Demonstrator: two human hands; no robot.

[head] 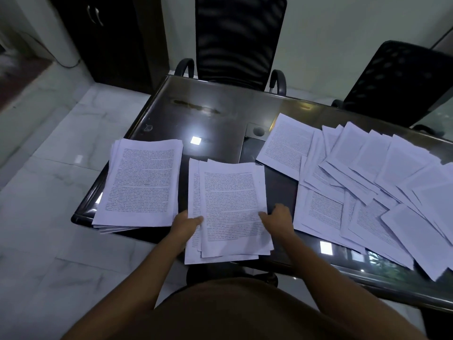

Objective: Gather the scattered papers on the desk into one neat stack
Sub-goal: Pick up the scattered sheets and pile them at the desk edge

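A loose bundle of printed sheets (pixel 230 204) is in front of me, its lower edge hanging past the desk's near edge. My left hand (pixel 187 223) grips its left side with the thumb on top. My right hand (pixel 278 215) holds its right side, thumb on the page. A thicker, fairly squared stack of papers (pixel 143 182) lies at the desk's left end. Several scattered sheets (pixel 367 182) overlap one another across the right part of the dark glossy desk (pixel 208 114).
A black office chair (pixel 239 40) stands at the far side of the desk, and a second black chair (pixel 402 82) at the back right. A dark cabinet (pixel 107 38) stands at the back left. White marble floor (pixel 49 192) lies left of the desk.
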